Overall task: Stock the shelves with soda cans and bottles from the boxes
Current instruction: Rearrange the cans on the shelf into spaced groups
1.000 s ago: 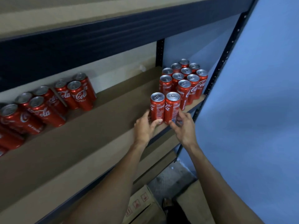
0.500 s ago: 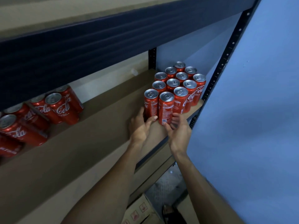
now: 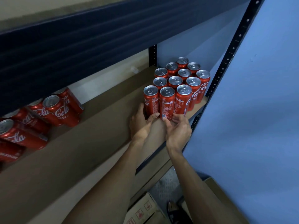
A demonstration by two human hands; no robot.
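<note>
A single head-worn camera looks forward and down at the shelf (image 3: pixel 90 143) from in front of it, within arm's reach. Cans (image 3: pixel 176 88) at the shelf's right end sit mid-frame; a box (image 3: pixel 142 210) below it shows at the bottom edge.

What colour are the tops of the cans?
Silver. The round metal tops of the tall red soda cans show best in the head view.

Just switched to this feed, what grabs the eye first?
The tight block of upright red cans at the right end of the shelf, against the blue wall. Both hands sit at its front row: the left hand grips the front-left can, the right hand pinches the middle front can. A looser cluster of cans stands far left.
</note>
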